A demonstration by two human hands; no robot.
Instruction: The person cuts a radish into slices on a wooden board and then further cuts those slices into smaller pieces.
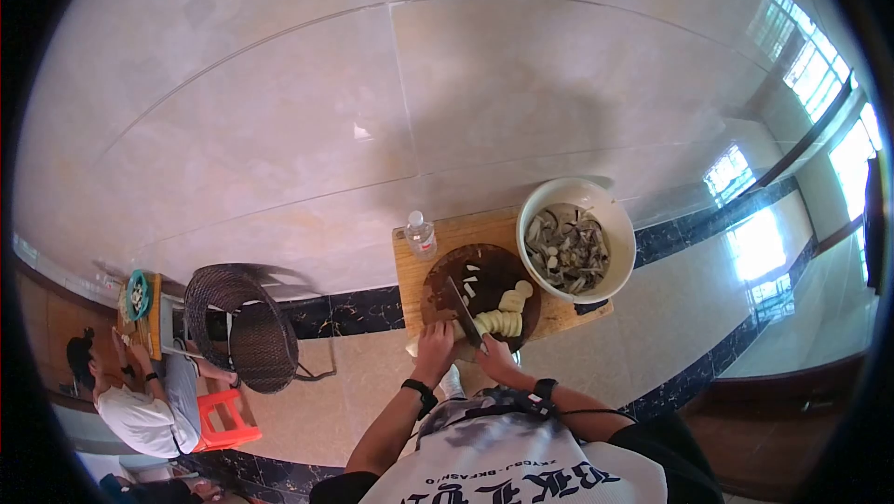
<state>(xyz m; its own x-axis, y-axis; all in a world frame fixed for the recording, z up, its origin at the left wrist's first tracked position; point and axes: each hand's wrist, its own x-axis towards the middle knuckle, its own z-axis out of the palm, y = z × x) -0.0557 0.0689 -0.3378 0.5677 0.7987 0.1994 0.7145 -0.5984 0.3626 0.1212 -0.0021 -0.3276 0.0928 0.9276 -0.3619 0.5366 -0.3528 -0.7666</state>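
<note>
My right hand (pixel 498 359) is closed round the handle of a kitchen knife (pixel 464 306), whose blade points away from me over a round dark chopping board (pixel 442 282). Just left of the blade, my left hand (pixel 435 346) presses down on a pale, long vegetable (pixel 412 347), mostly hidden under the fingers. Pale round slices (pixel 500 322) lie overlapped in a row right of the blade, with a few more behind them. Small white pieces (pixel 469 280) are scattered near the knife tip.
The board rests on a wooden table (pixel 410 288). A clear bottle (pixel 421 236) stands at its back left; a white basin (pixel 626 241) of cut strips overlaps its right side. Left are a dark woven chair (pixel 263 346) and a person (pixel 140 406) on a red stool (pixel 226 420), handling food.
</note>
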